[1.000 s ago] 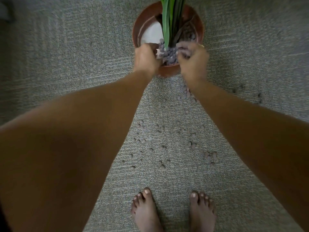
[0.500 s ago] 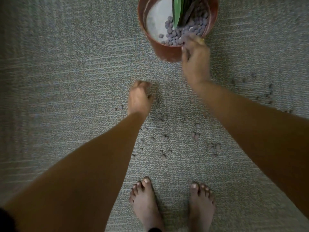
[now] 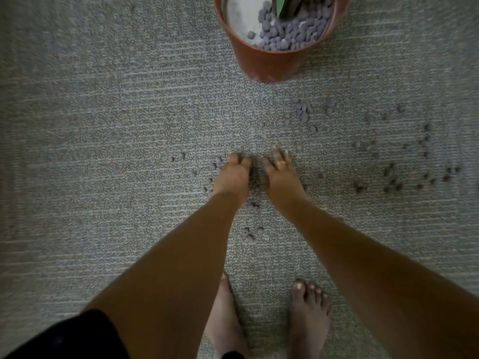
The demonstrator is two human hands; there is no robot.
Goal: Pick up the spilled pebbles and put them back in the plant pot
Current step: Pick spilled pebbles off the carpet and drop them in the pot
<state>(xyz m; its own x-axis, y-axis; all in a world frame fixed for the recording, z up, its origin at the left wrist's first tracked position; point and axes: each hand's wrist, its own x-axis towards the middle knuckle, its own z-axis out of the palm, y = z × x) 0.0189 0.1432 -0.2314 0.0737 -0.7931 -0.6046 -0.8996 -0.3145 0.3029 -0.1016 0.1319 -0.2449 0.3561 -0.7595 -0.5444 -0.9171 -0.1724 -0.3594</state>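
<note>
The terracotta plant pot stands on the carpet at the top, with grey pebbles and a green leaf inside. Spilled pebbles lie scattered below it: a cluster near the pot, a wide scatter to the right, and a few between my forearms. My left hand rests on the carpet with its fingers curled down; what is under them is hidden. Beside it my right hand, wearing a gold ring, lies flat with its fingers apart. More pebbles sit just left of my left hand.
Grey-green carpet covers the whole floor. My bare feet stand at the bottom, just below the hands. A dark piece of clothing shows at the lower left corner.
Both hands have left the pot and come down to the carpet, the left first, then the right. They now lie side by side among the spilled pebbles. The view has tilted downward.
</note>
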